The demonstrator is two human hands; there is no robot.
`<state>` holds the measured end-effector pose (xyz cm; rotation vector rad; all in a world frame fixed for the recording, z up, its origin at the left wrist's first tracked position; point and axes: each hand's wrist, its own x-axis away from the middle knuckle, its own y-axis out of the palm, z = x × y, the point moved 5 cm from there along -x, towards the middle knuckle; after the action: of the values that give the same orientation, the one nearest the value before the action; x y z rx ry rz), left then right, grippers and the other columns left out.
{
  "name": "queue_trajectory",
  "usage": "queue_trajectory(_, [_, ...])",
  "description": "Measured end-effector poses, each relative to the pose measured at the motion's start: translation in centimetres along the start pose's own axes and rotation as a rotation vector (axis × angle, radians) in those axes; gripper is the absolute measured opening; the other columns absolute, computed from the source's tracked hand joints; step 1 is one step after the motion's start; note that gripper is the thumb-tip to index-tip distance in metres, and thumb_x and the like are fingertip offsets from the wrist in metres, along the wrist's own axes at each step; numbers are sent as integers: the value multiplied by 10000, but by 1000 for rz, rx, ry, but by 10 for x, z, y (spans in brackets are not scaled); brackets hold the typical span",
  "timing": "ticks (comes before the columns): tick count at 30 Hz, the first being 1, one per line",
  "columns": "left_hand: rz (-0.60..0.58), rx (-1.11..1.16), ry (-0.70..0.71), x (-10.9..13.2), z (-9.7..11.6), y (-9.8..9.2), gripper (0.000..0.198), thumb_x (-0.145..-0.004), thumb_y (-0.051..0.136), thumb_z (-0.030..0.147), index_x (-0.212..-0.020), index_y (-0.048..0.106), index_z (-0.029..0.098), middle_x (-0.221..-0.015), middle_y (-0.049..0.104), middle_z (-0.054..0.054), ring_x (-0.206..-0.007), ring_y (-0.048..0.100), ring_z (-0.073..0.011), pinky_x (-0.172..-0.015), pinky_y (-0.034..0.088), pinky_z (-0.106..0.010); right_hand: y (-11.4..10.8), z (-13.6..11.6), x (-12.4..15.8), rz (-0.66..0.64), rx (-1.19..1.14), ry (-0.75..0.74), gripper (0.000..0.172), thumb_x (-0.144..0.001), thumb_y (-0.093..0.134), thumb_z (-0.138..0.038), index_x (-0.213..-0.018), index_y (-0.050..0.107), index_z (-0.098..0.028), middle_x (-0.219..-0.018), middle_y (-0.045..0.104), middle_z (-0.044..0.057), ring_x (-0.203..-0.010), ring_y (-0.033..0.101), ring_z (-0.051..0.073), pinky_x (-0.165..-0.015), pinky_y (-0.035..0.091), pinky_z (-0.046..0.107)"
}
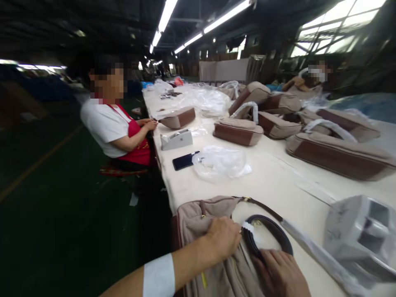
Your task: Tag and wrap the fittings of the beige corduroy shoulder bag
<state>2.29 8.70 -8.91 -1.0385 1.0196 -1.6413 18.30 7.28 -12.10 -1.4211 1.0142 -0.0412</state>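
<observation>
A taupe fabric handbag [193,220] with brown trim and zips lies on the table in front of me. My left hand [224,237] is closed over its top edge; what its fingertips pinch is hidden. Beside those fingertips is a scrap of white wrapping [248,227] on a coiled dark strap [272,225]. The fingers of my right hand [283,270] are bent round the near side of that coil. From the bag's far corner a thin brown handle [262,206] runs right into a clear-plastic-wrapped length [309,243].
A large grey tape dispenser [343,222] stands at right, a smaller dispenser [177,140] farther off. A phone [182,161] and crumpled clear plastic [219,163] lie ahead. Several bags [337,154] fill the far right. A co-worker in a red apron [136,136] sits left.
</observation>
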Motion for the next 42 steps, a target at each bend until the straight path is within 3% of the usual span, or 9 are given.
queue_trajectory(4, [-9, -4, -9, -2, -4, 0, 253, -888, 437, 260, -897, 664, 149, -881, 694, -120, -858, 653, -285, -725, 541, -398, -6, 0, -18, -65, -20, 89, 243, -941, 461, -355, -899, 603, -162, -758, 619, 57, -693, 569, 189, -637, 447, 319])
queue_trajectory(8, [-15, -14, -19, -2, -5, 3, 229, -888, 454, 276, -887, 650, 158, -889, 688, -93, -872, 642, -260, -754, 529, -385, -16, 29, -44, -94, -1, -7, 167, -916, 488, -199, -982, 639, -168, -995, 623, 121, -896, 562, 247, -768, 449, 393])
queue_trajectory(14, [-16, -28, -35, -4, -5, 6, 215, -897, 446, 277, -882, 633, 171, -888, 678, -79, -867, 636, -240, -751, 518, -362, 9, 52, -62, -311, -49, -188, 104, -858, 590, -205, -884, 690, -218, -1344, 477, 151, -1252, 407, 303, -1001, 325, 520])
queue_trajectory(20, [-14, -53, -32, -4, -6, 8, 199, -892, 441, 266, -884, 620, 181, -894, 676, -64, -878, 631, -237, -746, 513, -354, 23, 48, -63, -475, -18, -90, 111, -848, 595, -225, -769, 665, -193, -1365, 486, 85, -1267, 403, 259, -1073, 253, 480])
queue_trajectory(22, [-19, -60, -31, -5, -7, 8, 202, -888, 440, 265, -867, 622, 180, -884, 677, -67, -869, 635, -235, -744, 510, -349, 18, 54, -61, -482, 24, 41, 124, -854, 565, -216, -799, 670, -178, -1323, 522, 89, -1225, 440, 266, -1035, 316, 448])
queue_trajectory(25, [-27, -62, -43, -7, -8, 8, 218, -884, 429, 255, -838, 626, 173, -860, 679, -77, -850, 642, -239, -739, 506, -352, 10, 63, -55, -447, 90, 262, 170, -863, 523, -194, -787, 664, -139, -1130, 620, 124, -1039, 552, 256, -858, 445, 363])
queue_trajectory(30, [-38, -51, -43, -9, 1, 6, 236, -882, 419, 255, -854, 634, 163, -856, 687, -96, -842, 651, -247, -714, 497, -341, 4, 63, -45, -408, 135, 504, 219, -865, 530, -212, -682, 637, -157, -824, 633, 64, -767, 592, 174, -647, 429, 263])
queue_trajectory(36, [-66, -13, -14, -3, 12, 9, 242, -875, 415, 255, -838, 637, 164, -823, 685, -97, -801, 657, -247, -681, 478, -324, -3, 51, -43, -354, 166, 659, 245, -852, 547, -224, -626, 621, -168, -863, 634, 50, -689, 580, 151, -576, 381, 269])
queue_trajectory(42, [-95, 68, -11, 4, -7, 2, 267, -871, 419, 244, -764, 649, 161, -785, 676, -83, -784, 638, -227, -698, 444, -311, -7, 45, -28, -322, 222, 729, 225, -880, 533, -234, -686, 626, -166, -897, 621, 69, -776, 578, 188, -557, 379, 285])
